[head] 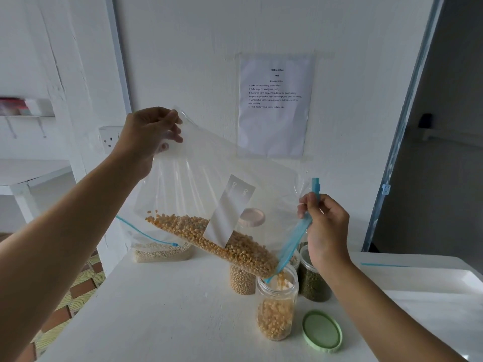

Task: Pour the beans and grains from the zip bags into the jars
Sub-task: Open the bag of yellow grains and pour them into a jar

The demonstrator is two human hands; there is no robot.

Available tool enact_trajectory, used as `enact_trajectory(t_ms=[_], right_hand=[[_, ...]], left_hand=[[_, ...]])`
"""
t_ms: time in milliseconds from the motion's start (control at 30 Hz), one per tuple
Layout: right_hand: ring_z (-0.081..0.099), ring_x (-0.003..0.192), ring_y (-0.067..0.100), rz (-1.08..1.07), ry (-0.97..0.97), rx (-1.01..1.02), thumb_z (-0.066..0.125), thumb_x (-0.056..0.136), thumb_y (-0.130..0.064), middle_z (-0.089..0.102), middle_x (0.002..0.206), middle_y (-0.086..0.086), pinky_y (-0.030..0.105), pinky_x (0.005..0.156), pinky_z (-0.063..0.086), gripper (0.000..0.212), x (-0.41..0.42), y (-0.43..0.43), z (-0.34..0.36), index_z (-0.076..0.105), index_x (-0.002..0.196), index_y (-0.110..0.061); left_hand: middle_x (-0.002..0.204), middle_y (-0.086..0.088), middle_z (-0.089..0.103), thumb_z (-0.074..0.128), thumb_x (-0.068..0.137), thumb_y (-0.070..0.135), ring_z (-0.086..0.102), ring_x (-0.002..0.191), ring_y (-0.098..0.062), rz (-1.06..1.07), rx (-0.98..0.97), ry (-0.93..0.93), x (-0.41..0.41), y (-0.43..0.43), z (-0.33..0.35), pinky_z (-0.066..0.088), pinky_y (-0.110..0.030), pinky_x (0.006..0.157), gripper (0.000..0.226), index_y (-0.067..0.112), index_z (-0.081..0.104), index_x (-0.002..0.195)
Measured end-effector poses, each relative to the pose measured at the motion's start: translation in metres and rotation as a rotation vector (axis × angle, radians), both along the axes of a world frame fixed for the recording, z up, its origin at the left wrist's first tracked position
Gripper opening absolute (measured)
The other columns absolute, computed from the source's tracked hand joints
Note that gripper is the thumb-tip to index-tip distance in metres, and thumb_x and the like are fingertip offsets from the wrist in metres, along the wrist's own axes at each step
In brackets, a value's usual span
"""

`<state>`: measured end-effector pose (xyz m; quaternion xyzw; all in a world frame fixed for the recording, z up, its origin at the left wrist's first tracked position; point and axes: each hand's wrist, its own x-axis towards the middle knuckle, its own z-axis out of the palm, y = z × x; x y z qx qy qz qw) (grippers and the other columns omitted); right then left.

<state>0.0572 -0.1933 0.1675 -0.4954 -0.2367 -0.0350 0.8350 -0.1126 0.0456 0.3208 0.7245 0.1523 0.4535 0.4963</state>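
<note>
Grip: left hand (149,134) pinches the raised bottom corner of the zip bag (209,163), upper left of centre. Right hand (324,226) pinches the blue zip strip beside the mouth, lower right. Corn kernels (222,241) run down into the open jar (277,307), bottom centre-right, over half full. Risk: the mouth barely sits in the rim. A steeper tilt could surge kernels onto the surface (170,309) or overfill. Both grips are curled tight on film only.
</note>
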Motion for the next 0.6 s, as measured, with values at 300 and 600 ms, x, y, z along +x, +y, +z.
enact_trajectory(t_ms=[300,600], right_hand=[[0.049,0.066,0.018,-0.006,0.000,0.006,0.058,0.103,-0.016,0.055,0.063,0.001,0.026,0.072,0.048,0.027,0.0011,0.0008,-0.0005,0.066,0.081,-0.004],[0.051,0.066,0.016,-0.008,0.001,0.004,0.058,0.103,-0.018,0.058,0.063,-0.002,0.025,0.073,0.049,0.027,0.0022,0.0012,-0.0020,0.067,0.081,-0.005]], left_hand=[[0.073,-0.001,0.067,0.064,0.100,0.025,0.066,0.068,-0.015,0.003,0.019,0.008,0.0013,0.0004,0.0026,0.046,-0.041,0.084,0.018,0.016,0.072,0.087],[0.074,-0.001,0.066,0.063,0.101,0.025,0.066,0.070,-0.015,0.000,0.017,0.021,0.0007,-0.0030,0.0049,0.047,-0.044,0.091,0.019,0.016,0.072,0.087]])
